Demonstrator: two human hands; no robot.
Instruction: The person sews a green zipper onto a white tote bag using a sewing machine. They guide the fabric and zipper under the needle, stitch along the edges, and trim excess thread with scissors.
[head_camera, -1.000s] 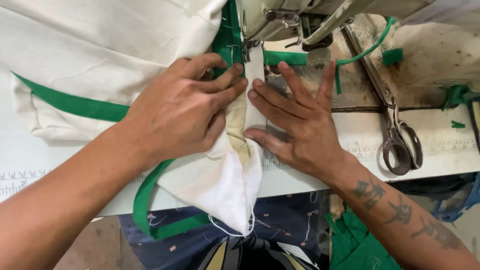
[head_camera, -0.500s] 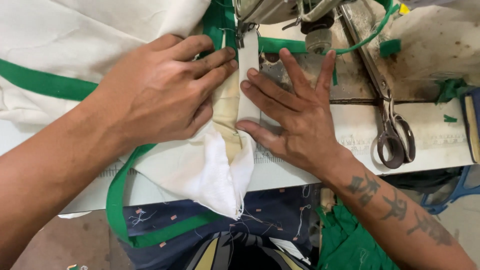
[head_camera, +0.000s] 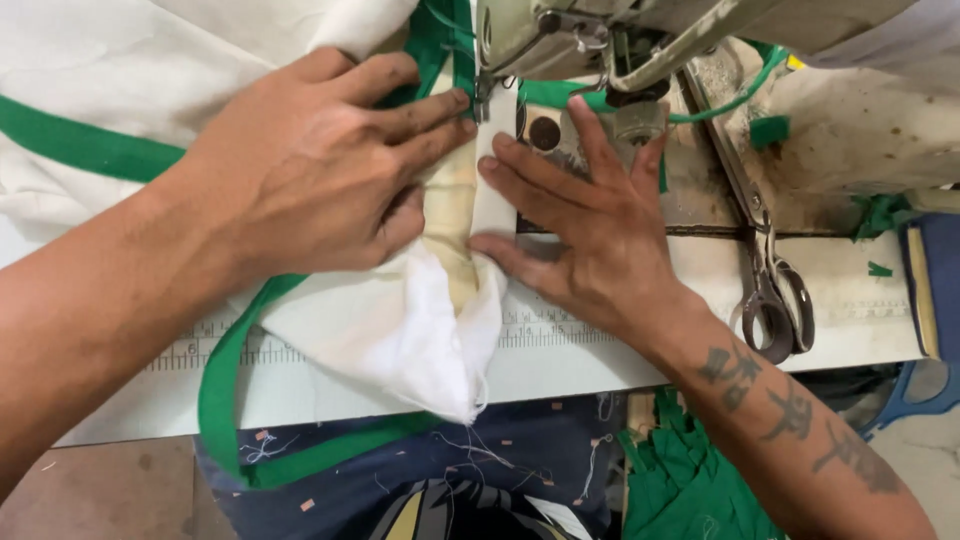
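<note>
Both your flat, open hands, left hand (head_camera: 320, 170) and right hand (head_camera: 590, 230), have advanced the white fabric (head_camera: 400, 330) at frame centre closer beneath the sewing machine (head_camera: 600, 35), feeding the seam.

pkgs: none | labels: none | signs: none | screens: none
</note>
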